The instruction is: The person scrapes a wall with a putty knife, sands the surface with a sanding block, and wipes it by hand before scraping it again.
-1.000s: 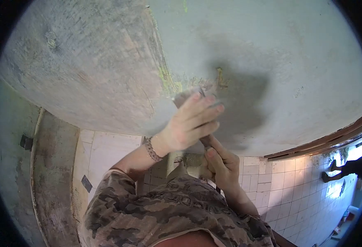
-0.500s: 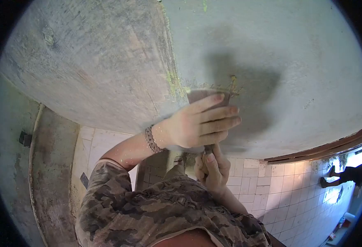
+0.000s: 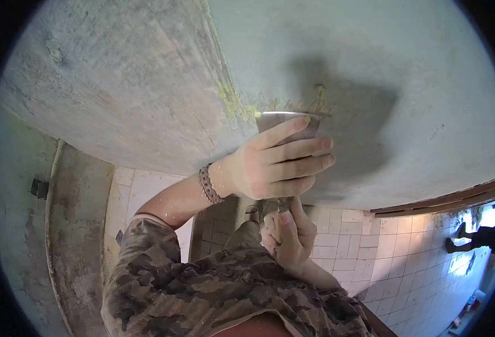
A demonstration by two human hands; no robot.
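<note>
A wide-bladed scraper (image 3: 285, 122) stands against the pale green wall (image 3: 405, 50), its bright straight edge just under a patch of yellowish flaking paint (image 3: 320, 98). My left hand (image 3: 284, 160), with a bracelet (image 3: 208, 184) at the wrist, lies across the blade, fingers curled over its face. Below it, my right hand (image 3: 290, 233) is closed around the scraper's handle (image 3: 283, 206), thumb pointing up along it. Most of the handle is hidden by my hands. Left of the blade, the wall surface (image 3: 140, 84) is grey and stripped, bordered by a ragged yellow-green line.
A light tiled floor (image 3: 343, 241) shows below the wall. At the far right are another person's legs and dark shoes (image 3: 464, 238). A brown wooden edge (image 3: 444, 196) runs along the right. A dark wall fitting (image 3: 39, 189) sits at the left.
The scraper edge has slipped slightly down from the yellowish patch, both hands moving with it. The blade, blurred before, is now sharp. The whole view has shifted a little.
</note>
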